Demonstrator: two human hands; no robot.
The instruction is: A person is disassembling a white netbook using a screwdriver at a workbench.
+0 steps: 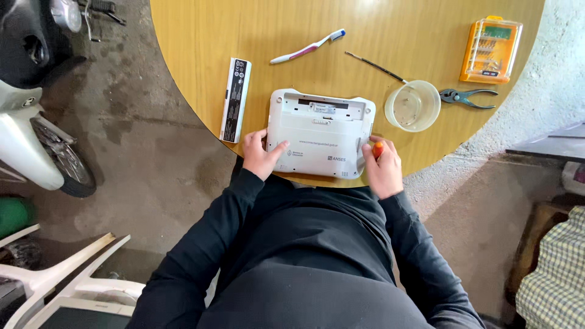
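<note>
Black-sleeved left hand lying open, steadying small white upturned plastic laptop at round wooden table edge, right hand gripping orange-handled screwdriver against laptop's right edge, clear round plastic dish sitting nearby.

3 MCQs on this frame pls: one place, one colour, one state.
1. Where is the battery pack?
A. left of the netbook
B. in the bowl
C. on the floor

2. Colour of the bit case?
A. green
B. orange
C. black

3. How does the netbook lie?
A. open, screen up
B. on its edge
C. closed, underside up

Key: 1 A, it lies on the table beside the left hand. 2 B, an orange clear-lidded box. 3 C, the white base faces up, with an empty battery bay.
</note>
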